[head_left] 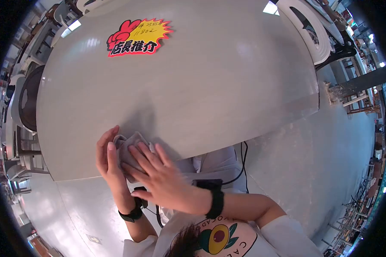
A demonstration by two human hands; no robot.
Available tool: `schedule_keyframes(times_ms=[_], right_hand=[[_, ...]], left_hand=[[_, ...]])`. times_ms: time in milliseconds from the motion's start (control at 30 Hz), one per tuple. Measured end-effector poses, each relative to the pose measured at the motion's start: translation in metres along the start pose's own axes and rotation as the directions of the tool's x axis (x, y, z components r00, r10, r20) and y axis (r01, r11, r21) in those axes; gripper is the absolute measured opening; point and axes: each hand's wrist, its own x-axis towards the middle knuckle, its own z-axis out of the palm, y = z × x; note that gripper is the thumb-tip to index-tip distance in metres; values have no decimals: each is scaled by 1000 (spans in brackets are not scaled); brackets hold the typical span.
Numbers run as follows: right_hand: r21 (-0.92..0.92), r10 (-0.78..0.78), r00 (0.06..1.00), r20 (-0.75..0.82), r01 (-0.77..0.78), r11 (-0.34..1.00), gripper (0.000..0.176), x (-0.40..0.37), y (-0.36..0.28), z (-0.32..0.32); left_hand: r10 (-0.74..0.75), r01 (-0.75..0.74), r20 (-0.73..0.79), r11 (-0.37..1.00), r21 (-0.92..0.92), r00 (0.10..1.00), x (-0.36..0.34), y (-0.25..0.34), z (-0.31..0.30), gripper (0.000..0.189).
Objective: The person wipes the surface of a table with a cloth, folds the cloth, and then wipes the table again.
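A crumpled grey cloth (128,147) sits between my two hands at the near left edge of the table. My left hand (108,156) rests against the cloth's left side, its fingers curved and the thumb pointing up. Across the top of the cloth lies my right hand (163,177), with fingers spread and pressed flat on it. The palm of my left hand is partly hidden, so its full hold on the cloth is hard to see. Both wrists wear black bands.
The pale glossy table (201,85) fills most of the view. A yellow and red starburst sign (139,37) lies on its far left part. White chairs (311,32) and a brown-backed chair (31,98) stand around it. Black cables (245,162) hang at the near edge.
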Motion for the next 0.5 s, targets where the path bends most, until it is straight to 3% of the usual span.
schedule_keyframes(times_ms=[133, 167, 200, 267, 300, 333, 400, 500], right_hand=[[-237, 63, 998, -26, -68, 969, 61, -23, 48, -66], [-330, 151, 987, -46, -158, 931, 60, -32, 65, -89], [-419, 238, 969, -72, -246, 874, 59, -44, 83, -113], [-544, 328, 904, -274, -427, 722, 58, -83, 139, -143], [-596, 427, 842, -329, -536, 598, 59, -107, 170, -160], [-556, 531, 740, -413, -667, 496, 59, -127, 192, -178], [-420, 591, 561, -580, -827, 373, 61, -161, 238, -205], [-336, 633, 470, -615, -883, 329, 64, -161, 252, -224]], left_hand=[[85, -88, 43, 994, 70, 995, 2, -5, -1, 29], [90, -96, 58, 990, 107, 994, 1, -4, 0, 29], [89, -97, 68, 989, 114, 994, 0, -3, 1, 28], [86, -97, 94, 987, 127, 992, -1, -4, 2, 28], [84, -96, 103, 988, 122, 991, -1, -4, 1, 27], [85, -98, 113, 988, 117, 990, -1, -4, 1, 26], [84, -99, 134, 989, 113, 987, 1, -5, 1, 25], [83, -102, 163, 989, 111, 983, 1, -7, 1, 23]])
